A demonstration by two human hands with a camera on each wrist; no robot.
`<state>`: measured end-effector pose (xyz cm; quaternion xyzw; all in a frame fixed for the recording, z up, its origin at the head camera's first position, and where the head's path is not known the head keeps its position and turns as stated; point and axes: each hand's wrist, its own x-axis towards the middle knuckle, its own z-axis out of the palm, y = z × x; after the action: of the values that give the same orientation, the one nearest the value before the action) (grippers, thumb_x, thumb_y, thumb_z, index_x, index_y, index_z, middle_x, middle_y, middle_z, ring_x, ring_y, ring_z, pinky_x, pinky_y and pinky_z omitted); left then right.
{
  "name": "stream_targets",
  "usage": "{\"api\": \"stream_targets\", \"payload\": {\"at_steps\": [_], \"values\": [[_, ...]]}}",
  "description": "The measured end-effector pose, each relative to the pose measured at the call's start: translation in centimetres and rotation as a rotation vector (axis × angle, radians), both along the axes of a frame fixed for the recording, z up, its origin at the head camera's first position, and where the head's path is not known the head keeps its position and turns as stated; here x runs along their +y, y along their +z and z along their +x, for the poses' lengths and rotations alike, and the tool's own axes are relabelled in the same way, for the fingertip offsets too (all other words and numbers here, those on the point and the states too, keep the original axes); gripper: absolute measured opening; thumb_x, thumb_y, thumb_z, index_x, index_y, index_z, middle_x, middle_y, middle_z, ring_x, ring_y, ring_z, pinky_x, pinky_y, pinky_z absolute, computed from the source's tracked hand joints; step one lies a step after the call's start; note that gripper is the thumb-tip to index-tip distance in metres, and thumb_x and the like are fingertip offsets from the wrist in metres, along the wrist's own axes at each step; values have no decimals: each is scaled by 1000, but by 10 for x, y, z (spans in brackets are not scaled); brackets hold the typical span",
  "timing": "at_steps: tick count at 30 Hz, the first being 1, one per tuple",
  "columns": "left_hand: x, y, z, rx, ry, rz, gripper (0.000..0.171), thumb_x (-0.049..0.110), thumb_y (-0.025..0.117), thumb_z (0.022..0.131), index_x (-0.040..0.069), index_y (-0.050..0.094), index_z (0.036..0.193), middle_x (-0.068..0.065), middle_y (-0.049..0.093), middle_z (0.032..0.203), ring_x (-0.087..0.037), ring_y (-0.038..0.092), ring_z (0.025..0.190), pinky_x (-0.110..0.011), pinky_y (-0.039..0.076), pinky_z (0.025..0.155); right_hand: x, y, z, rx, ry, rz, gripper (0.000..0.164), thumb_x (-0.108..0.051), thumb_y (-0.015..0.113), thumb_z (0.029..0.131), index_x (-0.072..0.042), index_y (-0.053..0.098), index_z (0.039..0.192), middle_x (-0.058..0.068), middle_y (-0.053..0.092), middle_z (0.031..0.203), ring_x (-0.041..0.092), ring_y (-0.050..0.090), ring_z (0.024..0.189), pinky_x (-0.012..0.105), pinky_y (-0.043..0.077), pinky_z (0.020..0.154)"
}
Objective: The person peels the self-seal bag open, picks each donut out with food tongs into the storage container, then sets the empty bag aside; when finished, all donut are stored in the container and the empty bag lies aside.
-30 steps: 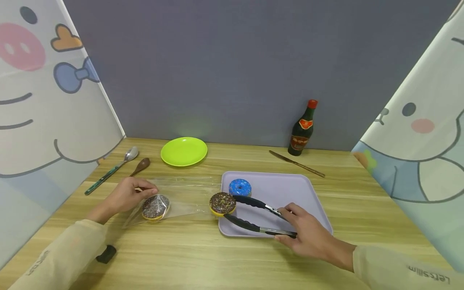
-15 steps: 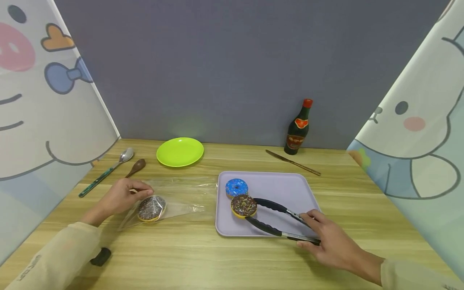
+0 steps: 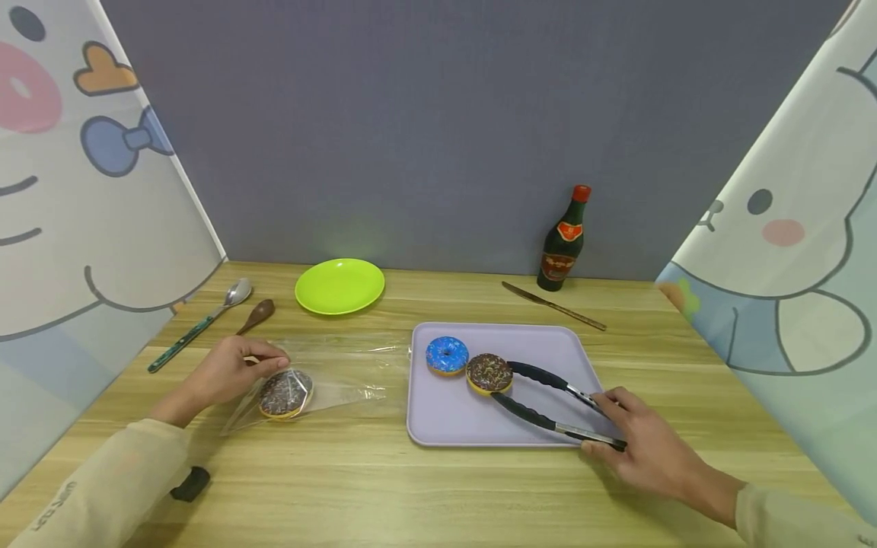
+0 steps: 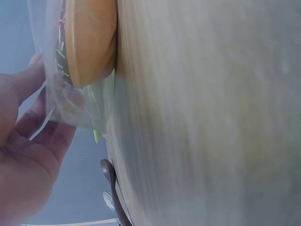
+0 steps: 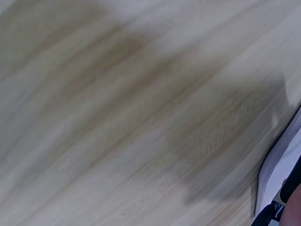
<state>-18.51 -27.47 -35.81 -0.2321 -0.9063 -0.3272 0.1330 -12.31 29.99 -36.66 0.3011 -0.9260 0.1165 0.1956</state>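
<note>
In the head view my left hand (image 3: 236,371) pinches the edge of a clear plastic bag (image 3: 342,373) spread flat on the table. Inside the bag's left end is a chocolate donut with sprinkles (image 3: 282,396); the left wrist view shows its orange-yellow side (image 4: 91,42) through the film. My right hand (image 3: 647,441) grips black-and-silver tongs (image 3: 537,415). Their tips lie on either side of a second chocolate donut (image 3: 489,373), over the lilac tray (image 3: 445,426). Beside it on the tray sits a blue sprinkled donut (image 3: 448,356). The right wrist view catches only part of the tongs (image 5: 291,183).
A green plate (image 3: 340,286) lies at the back left, with a green-handled spoon (image 3: 199,327) and a brown spoon (image 3: 259,313) left of it. Behind the tray are a knife (image 3: 553,306) and a dark bottle (image 3: 562,243). A small black object (image 3: 190,484) lies near my left sleeve.
My right hand has moved right with the tongs, bringing the second chocolate donut from the tray's left edge to right of the blue donut. My left hand stays at the bag.
</note>
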Motion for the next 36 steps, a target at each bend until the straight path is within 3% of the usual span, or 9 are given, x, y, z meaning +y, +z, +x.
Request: {"api": "stream_targets", "payload": {"at_steps": [9, 15, 29, 36], "values": [[0, -1, 1, 28, -19, 6, 6, 2, 74, 81, 8, 76, 82, 1, 70, 83, -4, 60, 74, -23, 50, 58, 8, -2, -14, 34, -41, 14, 64, -30, 86, 67, 10, 61, 110, 3, 53, 95, 10, 47, 72, 30, 43, 58], [1, 0, 2, 6, -16, 3, 5, 4, 73, 82, 8, 76, 83, 1, 70, 85, -4, 60, 74, -23, 50, 58, 10, -3, -21, 56, -53, 20, 62, -29, 86, 65, 9, 61, 108, 4, 52, 92, 9, 44, 69, 30, 41, 56], [1, -1, 1, 24, -19, 0, 6, 2, 74, 81, 8, 76, 83, 2, 70, 84, -4, 60, 73, -24, 50, 59, 10, -5, -22, -1, -117, 7, 65, -34, 84, 68, 8, 59, 111, 11, 53, 98, 17, 50, 75, 38, 44, 62], [1, 0, 2, 23, -18, -9, 5, 3, 74, 81, 8, 76, 83, 2, 70, 83, -4, 60, 73, -24, 50, 59, 3, 1, -23, 37, -102, -29, 68, -33, 84, 68, 8, 58, 116, 12, 54, 102, 19, 50, 76, 39, 45, 62]]}}
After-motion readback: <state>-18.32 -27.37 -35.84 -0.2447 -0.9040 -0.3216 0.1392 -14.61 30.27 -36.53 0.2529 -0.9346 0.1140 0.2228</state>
